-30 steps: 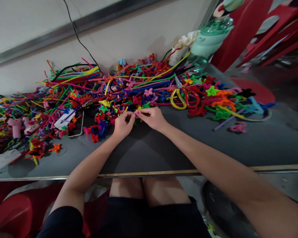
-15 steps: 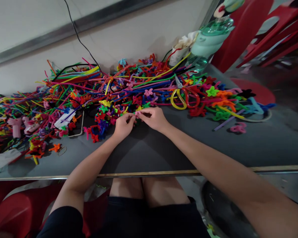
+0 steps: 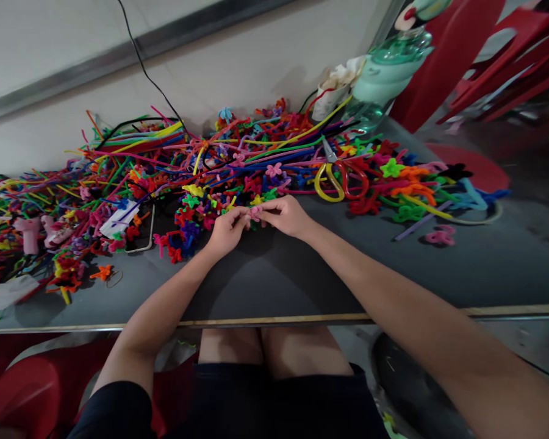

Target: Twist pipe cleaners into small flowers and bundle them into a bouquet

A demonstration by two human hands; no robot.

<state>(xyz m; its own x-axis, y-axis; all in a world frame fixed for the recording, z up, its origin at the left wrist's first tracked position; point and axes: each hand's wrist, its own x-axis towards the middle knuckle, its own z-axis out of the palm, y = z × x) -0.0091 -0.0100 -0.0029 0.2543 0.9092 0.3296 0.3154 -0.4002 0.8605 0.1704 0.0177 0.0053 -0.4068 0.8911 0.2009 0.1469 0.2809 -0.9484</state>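
A small pink pipe-cleaner flower (image 3: 255, 212) is pinched between my two hands above the near edge of the pile. My left hand (image 3: 227, 231) grips it from the left with thumb and forefinger. From the right, my right hand (image 3: 286, 216) closes its thumb and fingers on the same flower. Part of the flower is hidden by my fingertips. Just behind my hands lies a heap of coloured pipe cleaners and finished flowers (image 3: 273, 170). Scissors (image 3: 341, 182) with one yellow and one red handle rest on the heap, right of my hands.
A phone-like frame (image 3: 146, 235) lies left of my hands. At the back right stand a pale green bottle (image 3: 387, 76) and a paper cup (image 3: 324, 105). Another pink flower (image 3: 440, 235) lies on the dark tabletop (image 3: 283, 280). Red chairs (image 3: 443, 55) stand beyond the table.
The pink flower shows more openly between my fingertips now. My right hand has shifted slightly right, and my left hand has turned a little.
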